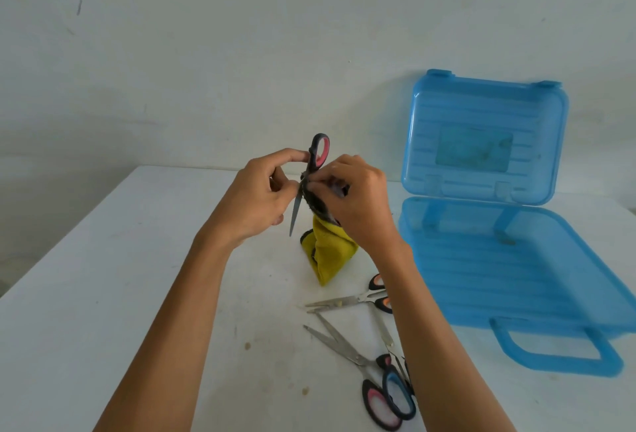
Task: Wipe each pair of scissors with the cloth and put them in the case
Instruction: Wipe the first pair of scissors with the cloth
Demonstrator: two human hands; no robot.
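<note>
The left hand (254, 197) pinches pink-handled scissors (318, 153) upright, the right hand (358, 197) grips the yellow cloth (330, 256), and three more scissors (344, 301) lie beside the open case (516, 277).

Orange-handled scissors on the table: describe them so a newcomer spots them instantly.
Start at the open blue case on the right of the white table. Just left of its base, below the yellow cloth, the orange-handled scissors lie flat, blades pointing left. They alone have orange grips; the pairs nearer the camera show pink or blue.
</note>
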